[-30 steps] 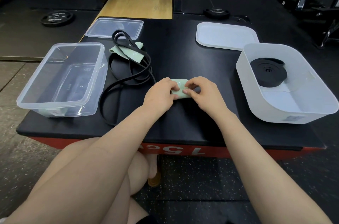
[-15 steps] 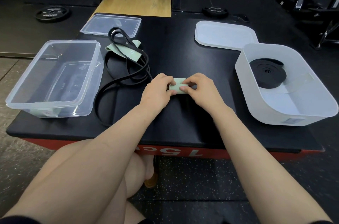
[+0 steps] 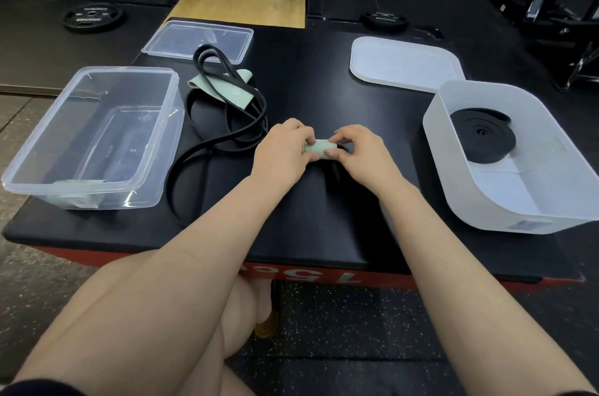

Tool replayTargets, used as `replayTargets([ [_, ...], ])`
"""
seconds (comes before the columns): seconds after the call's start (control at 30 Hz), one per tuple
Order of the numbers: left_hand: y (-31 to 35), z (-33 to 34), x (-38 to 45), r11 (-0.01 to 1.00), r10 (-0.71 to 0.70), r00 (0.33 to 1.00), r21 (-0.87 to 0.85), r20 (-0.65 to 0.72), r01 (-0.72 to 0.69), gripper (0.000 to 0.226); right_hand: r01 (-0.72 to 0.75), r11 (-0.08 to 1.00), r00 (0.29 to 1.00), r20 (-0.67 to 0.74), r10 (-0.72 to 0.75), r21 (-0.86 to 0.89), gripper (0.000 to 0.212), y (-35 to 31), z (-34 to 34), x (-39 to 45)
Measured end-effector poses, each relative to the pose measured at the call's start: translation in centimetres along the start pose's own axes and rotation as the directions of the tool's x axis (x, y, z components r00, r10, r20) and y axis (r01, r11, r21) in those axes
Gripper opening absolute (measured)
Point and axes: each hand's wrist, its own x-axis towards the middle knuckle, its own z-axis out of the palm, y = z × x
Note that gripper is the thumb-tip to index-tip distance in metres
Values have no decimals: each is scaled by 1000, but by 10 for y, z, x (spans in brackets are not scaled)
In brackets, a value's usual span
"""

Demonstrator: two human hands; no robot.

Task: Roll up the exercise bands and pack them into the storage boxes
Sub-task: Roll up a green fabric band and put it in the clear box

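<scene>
A green roll [image 3: 320, 150] is pinched by both hands [image 3: 324, 152]; a black coil [image 3: 479, 139] is packed in the white box [image 3: 453, 175]; left of it, two bands [image 3: 227, 110] remain unrolled.

Both bare forearms are extended forward, converging at centre. The left hand [image 3: 281, 149] and right hand [image 3: 363, 152] are held close together, knuckles up, fingers [image 3: 335, 139] curled and pinching a small green roll [image 3: 319, 149] between them.
</scene>
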Motion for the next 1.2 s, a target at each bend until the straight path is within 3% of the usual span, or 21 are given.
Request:
replayTargets([
  [0.23, 1, -3, 6, 988, -31, 988, -146, 152, 53, 18, -76, 997, 987, 142, 72, 24, 8, -1, -5, 7],
  [0.6, 5, -5, -5, 962, -8, 999, -271, 45, 20, 15, -61, 980, 998, 45, 54, 190, 21, -9, -10, -12],
  [0.8, 9, -26, -16, 936, -3, 1000, -351, 8, 5, 31, -6, 992, 999, 34, 2, 124, 30, -28, -25, -25],
  [1.07, -12, -118, -28, 992, 72, 997, -101, 17, -70, 37, 141, 979, 989, 27, -147, 148, 27, -103, -25, -23],
  [1.2, -47, -164, -48, 996, 36, 999, -86, -14, -38, 33, 233, 963, 969, 52, -242, 136, 28, -153, -3, -19],
])
